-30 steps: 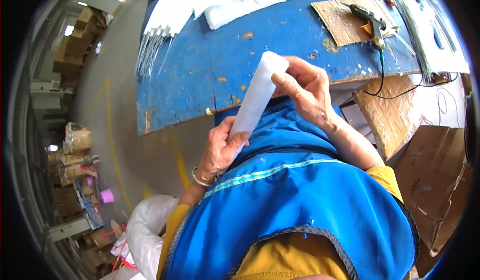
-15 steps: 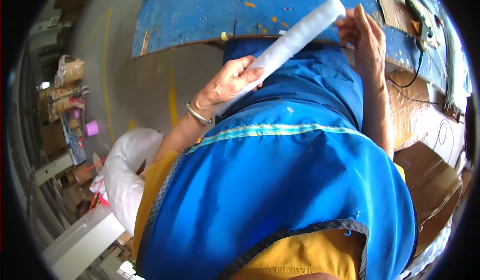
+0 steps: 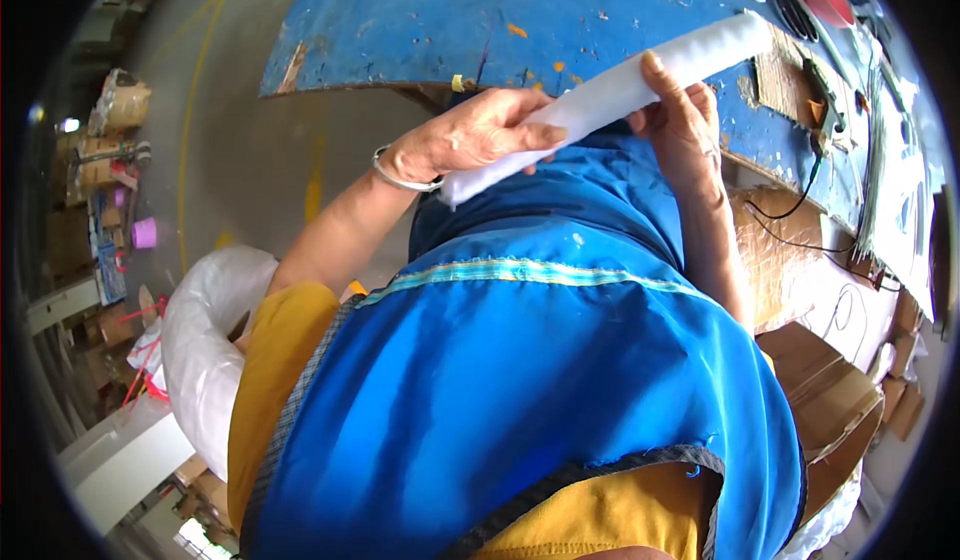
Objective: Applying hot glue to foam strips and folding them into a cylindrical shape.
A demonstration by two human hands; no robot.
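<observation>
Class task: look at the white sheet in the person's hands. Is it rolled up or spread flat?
Rolled up. The white sheet forms a long, narrow tube, gripped near one end by the left hand and farther along by the right hand, above the blue table.

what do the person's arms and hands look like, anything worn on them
Both forearms are bare, with no gloves on either hand. The left hand has a thin silver bangle at the wrist. The right hand wears nothing visible. A yellow short sleeve covers the left upper arm.
</observation>
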